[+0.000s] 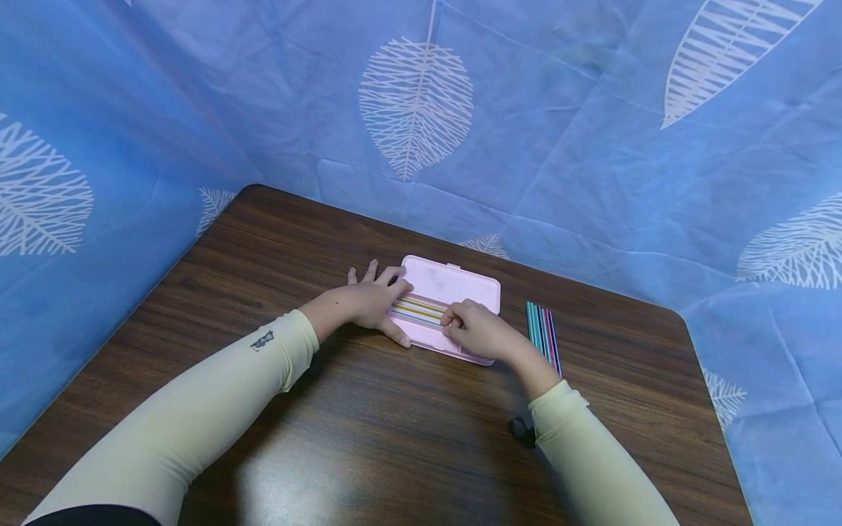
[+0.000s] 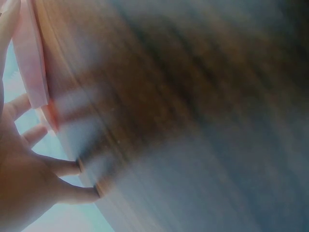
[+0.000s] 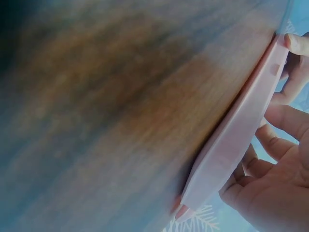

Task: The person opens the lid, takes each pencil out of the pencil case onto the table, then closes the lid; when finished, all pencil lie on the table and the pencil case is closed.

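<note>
Counter (image 1: 368,438): a dark wood-grain top, hung round on its far sides with a blue cloth (image 1: 592,146) printed with white leaves; it carries everything named below.

Pencil case (image 1: 454,286): a flat pink case, open, lying near the middle of the counter; its lid lies back on the far side and its tray faces the person.

Pencils in the case (image 1: 421,310): a row of striped pencils lies side by side in the tray, filling the left part that shows; the right part is hidden under the right hand.

Loose pencils (image 1: 543,332): a small bundle of teal, red and dark pencils lies on the counter just to the right of the case, apart from it and untouched.

Left hand (image 1: 371,303): spread flat with fingers straight, it presses on the left end of the case and steadies it; it grips nothing.

Right hand (image 1: 476,332): fingers curled over the near right part of the tray, fingertips at the pencils there; whether they pinch one cannot be told from the head view, and the right wrist view shows only fingers along the case edge.

Progress, as judged: part of the pencils is stowed in the case; the loose bundle remains outside, and the lid is not yet closed.
</note>
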Demonstrator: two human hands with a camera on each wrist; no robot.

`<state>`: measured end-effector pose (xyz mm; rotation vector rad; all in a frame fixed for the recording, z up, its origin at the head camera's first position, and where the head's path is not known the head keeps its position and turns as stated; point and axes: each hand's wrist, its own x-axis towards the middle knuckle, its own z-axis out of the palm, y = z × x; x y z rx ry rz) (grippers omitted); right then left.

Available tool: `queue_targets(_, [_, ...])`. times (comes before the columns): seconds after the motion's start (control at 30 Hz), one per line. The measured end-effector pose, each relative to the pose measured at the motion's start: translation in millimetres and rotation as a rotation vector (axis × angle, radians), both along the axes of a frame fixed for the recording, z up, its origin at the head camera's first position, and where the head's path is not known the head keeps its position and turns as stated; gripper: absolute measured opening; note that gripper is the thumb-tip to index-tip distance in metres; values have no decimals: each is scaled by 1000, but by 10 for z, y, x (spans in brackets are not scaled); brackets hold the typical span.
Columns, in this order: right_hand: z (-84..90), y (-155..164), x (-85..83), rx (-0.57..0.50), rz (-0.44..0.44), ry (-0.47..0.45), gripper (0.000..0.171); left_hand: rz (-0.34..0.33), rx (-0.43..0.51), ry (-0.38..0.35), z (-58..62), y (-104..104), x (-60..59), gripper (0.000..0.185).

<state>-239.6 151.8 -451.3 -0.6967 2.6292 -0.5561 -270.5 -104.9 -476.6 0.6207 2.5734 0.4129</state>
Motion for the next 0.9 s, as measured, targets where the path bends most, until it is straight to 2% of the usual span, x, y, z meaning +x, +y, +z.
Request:
queue_targets(0.2, [5, 0, -2, 2, 20, 13, 11, -6, 1, 2, 87, 0, 48, 121])
queue_targets(0.43, [-5, 6, -10, 2, 24, -17, 12, 7, -20, -3, 9, 29, 3, 124])
queue_targets(0.7, [-7, 3, -11, -14, 50, 3, 10, -2, -7, 5, 15, 8, 16, 125])
queue_targets(0.9, [11, -10, -19, -7, 35, 4, 10, -9, -5, 17, 15, -4, 17, 125])
